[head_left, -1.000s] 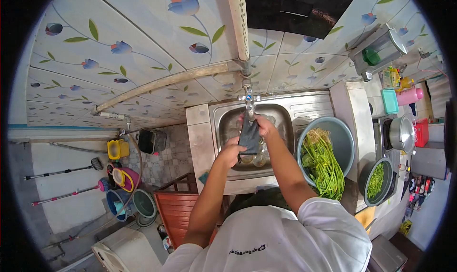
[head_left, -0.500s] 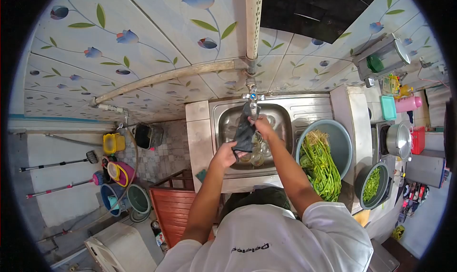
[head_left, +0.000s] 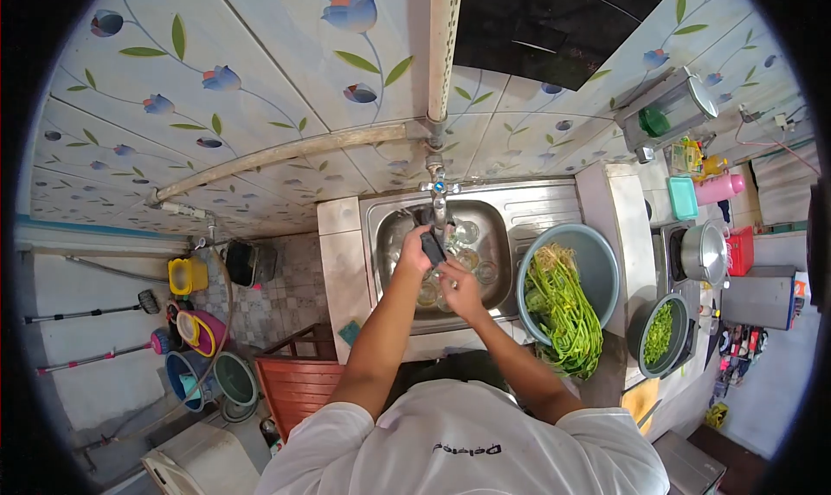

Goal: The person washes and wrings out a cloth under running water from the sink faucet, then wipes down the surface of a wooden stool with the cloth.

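Observation:
A dark cloth-like item (head_left: 431, 245) hangs below the faucet (head_left: 440, 202), over the steel sink (head_left: 378, 274). My left hand (head_left: 417, 251) is closed round the item on its left side. Just below and to the right, my right hand (head_left: 459, 285) has its fingers bent beside the item's lower end; whether they grip it is too small to tell. Several clear glasses (head_left: 486, 273) lie in the basin beneath my hands.
Right of the sink, a grey-blue basin (head_left: 609, 278) holds leafy green stalks (head_left: 567, 313). Farther right are a bowl of chopped greens (head_left: 659, 334) and a metal pot (head_left: 705, 251). A red-brown wooden rack (head_left: 299, 387) stands at the lower left.
The dark item has gone from stretched between both hands to bunched up. My left hand has moved up toward the faucet, and my right hand has come down, away from it.

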